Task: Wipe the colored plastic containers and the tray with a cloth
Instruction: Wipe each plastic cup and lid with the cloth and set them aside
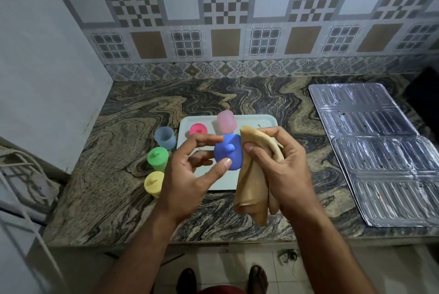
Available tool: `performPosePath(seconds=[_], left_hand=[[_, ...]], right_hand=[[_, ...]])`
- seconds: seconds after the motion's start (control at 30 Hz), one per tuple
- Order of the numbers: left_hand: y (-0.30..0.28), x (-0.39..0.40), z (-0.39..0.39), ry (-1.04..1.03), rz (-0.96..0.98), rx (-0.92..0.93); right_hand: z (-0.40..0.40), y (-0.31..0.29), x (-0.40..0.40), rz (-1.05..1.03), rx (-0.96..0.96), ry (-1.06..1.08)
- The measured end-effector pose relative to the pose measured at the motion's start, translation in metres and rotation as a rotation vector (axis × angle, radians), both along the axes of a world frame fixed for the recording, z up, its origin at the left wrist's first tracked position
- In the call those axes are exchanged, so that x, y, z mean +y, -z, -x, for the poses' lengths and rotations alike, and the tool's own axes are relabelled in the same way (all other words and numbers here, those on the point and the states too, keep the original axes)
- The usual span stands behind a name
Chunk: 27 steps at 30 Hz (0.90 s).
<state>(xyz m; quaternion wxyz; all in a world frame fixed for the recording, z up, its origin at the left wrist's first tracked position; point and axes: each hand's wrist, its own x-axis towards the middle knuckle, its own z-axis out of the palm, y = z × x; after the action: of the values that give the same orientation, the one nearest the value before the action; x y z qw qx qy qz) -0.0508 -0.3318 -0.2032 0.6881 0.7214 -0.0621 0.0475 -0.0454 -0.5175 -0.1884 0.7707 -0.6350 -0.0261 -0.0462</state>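
**Blue lid mid-wipe over the tray**

Feet and floor tiles sit closest, at the bottom edge; above them both forearms reach up over the worktop (133, 113). I've got my left hand (190, 170) holding the blue lid (228, 152), thumb on the near edge and fingertips round the far side, knob facing the camera. Grip is a light pinch, fingers fairly spread. Right hand (278, 165) has a closed grip on the tan cloth (256, 175), bunched against the lid's right edge, with the loose tail hanging down.

Task things: white tray (251, 119) directly under the hands, with a pink cup (226, 120) upside down and a red lid (198, 129) on it. Off the tray to the left, on the worktop: pale blue cup (165, 138), green container (158, 158), yellow container (154, 183), both lidded. Ribbed metal sheet (370, 148) lies well apart on the right.

Risks, my judgement: the left pinch is shallow, so a hard push from the cloth could pop the lid out and drop it on the tray. Hanging cloth tail could snag the pink cup. Green specks on the tray's far right corner, so the tray likely needs wiping yet.

Pose: both wrists raised, palms roughly facing each other, hands meeting at the lid.
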Motion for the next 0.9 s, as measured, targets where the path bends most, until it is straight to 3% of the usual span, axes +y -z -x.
performPosePath(seconds=[0.1,0.27,0.43,0.6,0.77,0.9], left_hand=[[0.005,0.005,-0.001,-0.055,-0.159,-0.082],[0.012,0.019,-0.005,-0.14,-0.255,-0.073],[0.02,0.064,-0.038,-0.367,-0.306,-0.083],[0.042,0.12,-0.1,-0.521,-0.535,0.049],[0.075,0.147,-0.146,-0.482,-0.706,0.204],[0.104,0.157,-0.164,-0.413,-0.718,0.245]], right_hand=[[0.001,0.004,0.002,0.044,0.031,0.0],[-0.002,0.011,0.011,0.131,0.05,0.006],[-0.008,0.016,0.016,0.2,0.052,0.051],[-0.004,0.021,0.017,0.235,0.076,0.048],[-0.001,0.026,0.017,0.231,0.099,0.041],[0.0,0.028,0.019,0.227,0.116,0.059]])
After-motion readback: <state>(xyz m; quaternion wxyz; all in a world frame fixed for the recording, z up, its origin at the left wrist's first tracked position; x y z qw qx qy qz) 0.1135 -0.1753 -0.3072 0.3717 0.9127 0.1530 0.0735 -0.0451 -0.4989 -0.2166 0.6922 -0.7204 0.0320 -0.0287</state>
